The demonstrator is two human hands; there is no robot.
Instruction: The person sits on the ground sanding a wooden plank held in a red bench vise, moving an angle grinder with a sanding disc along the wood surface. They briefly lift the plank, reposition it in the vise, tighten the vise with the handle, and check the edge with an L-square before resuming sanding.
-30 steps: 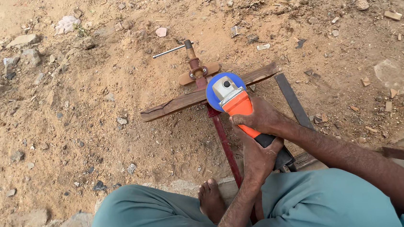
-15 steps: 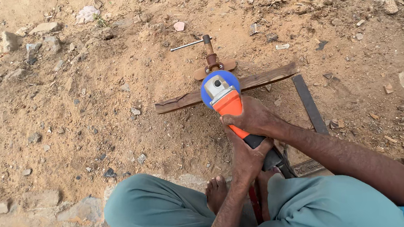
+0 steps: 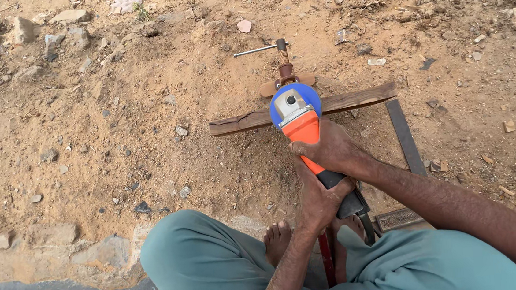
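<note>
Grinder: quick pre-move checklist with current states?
1. Both hands on grinder: ok. Right hand wraps the orange body, left hand the rear handle.
2. Disc guard over the plank: ok, the blue guard sits on top of it.
3. Plank held by clamp: cannot tell, the jaw contact is hidden under the guard.
4. Feet away from disc: ok, the bare foot is back by the knees.
5. Disc spinning: cannot tell.
6. Ground around plank: not ok, loose stones and a metal bar lie close.
</note>
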